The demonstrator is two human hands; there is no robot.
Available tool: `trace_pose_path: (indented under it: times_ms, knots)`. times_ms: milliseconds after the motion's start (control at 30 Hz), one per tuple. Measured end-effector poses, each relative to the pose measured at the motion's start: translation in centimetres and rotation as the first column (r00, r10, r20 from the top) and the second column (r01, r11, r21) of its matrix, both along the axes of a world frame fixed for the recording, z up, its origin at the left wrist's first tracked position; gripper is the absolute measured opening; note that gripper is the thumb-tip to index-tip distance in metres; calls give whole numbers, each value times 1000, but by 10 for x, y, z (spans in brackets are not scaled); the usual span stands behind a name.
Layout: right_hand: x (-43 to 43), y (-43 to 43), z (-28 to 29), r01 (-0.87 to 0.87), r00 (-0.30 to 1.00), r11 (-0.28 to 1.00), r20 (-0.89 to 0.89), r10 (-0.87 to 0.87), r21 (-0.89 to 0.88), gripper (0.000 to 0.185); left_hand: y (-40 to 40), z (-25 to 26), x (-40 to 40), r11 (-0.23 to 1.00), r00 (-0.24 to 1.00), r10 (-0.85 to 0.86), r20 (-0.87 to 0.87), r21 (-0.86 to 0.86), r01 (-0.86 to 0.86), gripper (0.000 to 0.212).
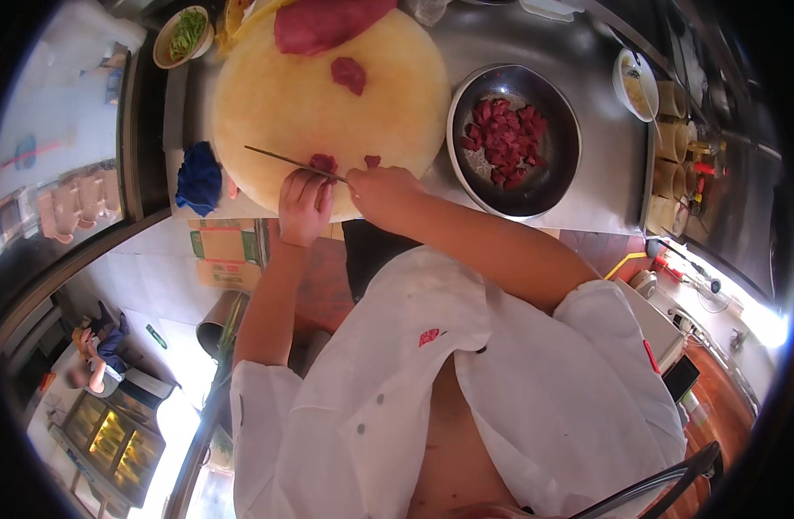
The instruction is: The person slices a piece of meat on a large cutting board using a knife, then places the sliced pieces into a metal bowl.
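My right hand (384, 194) grips the handle of a kitchen knife (280, 158). Its thin blade, seen nearly edge-on, points left across the near part of a round, pale chopping board (254, 97). My left hand (304, 201) has its fingers bent against the blade, holding a small piece of raw red meat (323, 162) that shows just beyond the knife; the fingertips are partly hidden. A smaller meat scrap (371, 161) lies by my right knuckles. Farther up the board are a chunk of meat (349, 75) and a large meat slab (332, 24).
Right of the board, a metal bowl (460, 175) holds cut meat cubes (506, 139). A blue cloth (201, 178) lies to the left. A bowl of green shreds (188, 34) stands far left, a white bowl (635, 84) far right. A person (101, 363) sits in the background.
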State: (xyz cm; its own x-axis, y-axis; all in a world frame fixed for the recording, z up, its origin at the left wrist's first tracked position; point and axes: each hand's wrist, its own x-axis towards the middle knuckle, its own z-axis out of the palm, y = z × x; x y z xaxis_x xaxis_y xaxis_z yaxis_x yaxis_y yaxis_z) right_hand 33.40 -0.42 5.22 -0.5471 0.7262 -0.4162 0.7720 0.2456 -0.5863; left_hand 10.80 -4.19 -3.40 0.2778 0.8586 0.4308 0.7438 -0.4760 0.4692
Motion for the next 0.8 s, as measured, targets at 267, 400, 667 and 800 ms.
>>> trace_pose_path:
  times_ms: [267,400,667,800]
  knots:
    - [68,-8,8,84,994,994,-66,-88,-64,24,-6,18,0,983,991,109,-77,-143,-119,31]
    - [94,-8,14,110,994,990,10,-110,-87,26,8,24,0,984,992,90,-93,-146,-103,31]
    - [80,-15,36,136,991,990,-14,-136,37,21,3,32,6,924,971,225,-79,-299,-238,36]
    - [70,-18,32,110,994,993,-11,-110,31,20,-6,24,5,975,975,211,-62,-64,-215,35]
